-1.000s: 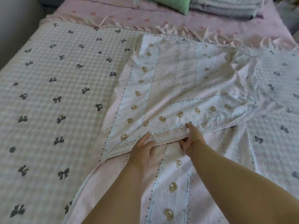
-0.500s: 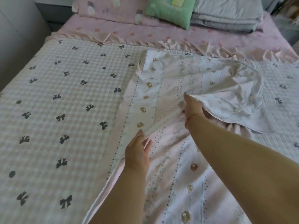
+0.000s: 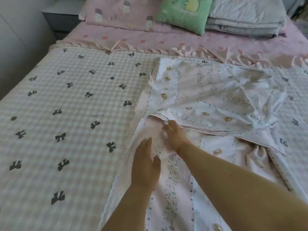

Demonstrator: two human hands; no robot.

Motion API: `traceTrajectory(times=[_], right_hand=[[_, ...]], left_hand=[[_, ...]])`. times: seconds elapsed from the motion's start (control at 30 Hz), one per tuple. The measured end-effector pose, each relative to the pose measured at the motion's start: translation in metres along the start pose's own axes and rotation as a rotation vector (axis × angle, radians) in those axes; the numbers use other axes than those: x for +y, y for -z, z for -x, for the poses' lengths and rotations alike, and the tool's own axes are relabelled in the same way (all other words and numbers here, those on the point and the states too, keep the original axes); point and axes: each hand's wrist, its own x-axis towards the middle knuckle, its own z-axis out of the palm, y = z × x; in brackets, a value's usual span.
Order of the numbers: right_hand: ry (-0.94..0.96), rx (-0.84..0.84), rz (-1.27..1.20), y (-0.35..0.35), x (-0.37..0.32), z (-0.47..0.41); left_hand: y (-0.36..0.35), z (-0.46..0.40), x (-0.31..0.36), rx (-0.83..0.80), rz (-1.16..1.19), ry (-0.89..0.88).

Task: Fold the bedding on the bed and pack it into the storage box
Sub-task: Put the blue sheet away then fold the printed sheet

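Note:
A thin pink-and-white sheet printed with small bears and dotted stripes lies across the right half of the bed, its upper part folded back and rumpled. My left hand rests flat on the sheet's left strip, fingers apart, holding nothing. My right hand reaches to the folded edge, fingertips touching the hem; whether it grips the cloth is unclear. Under the sheet spreads a checked quilt with dark bows. No storage box is in view.
At the head of the bed lie a pink pillow, a green cushion and a stack of folded grey blankets. A grey nightstand stands at the back left beside a wall.
The lifted sheet flap has come down toward the far right and now lies rumpled. My right hand dropped to the fold's edge; my left hand has flattened onto the sheet.

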Motion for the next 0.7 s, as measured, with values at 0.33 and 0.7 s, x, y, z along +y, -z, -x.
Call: traceTrajectory(times=[0.33,0.7], right_hand=[[0.018,0.142,-0.064,0.013,0.066,-0.034],[-0.108,0.440,-0.395,0.029,0.084,-0.046]], left_hand=[[-0.030,-0.054,-0.022,-0.294,-0.567,-0.222],[-0.037,-0.092,-0.040,-0.324,-0.573,-0.393]])
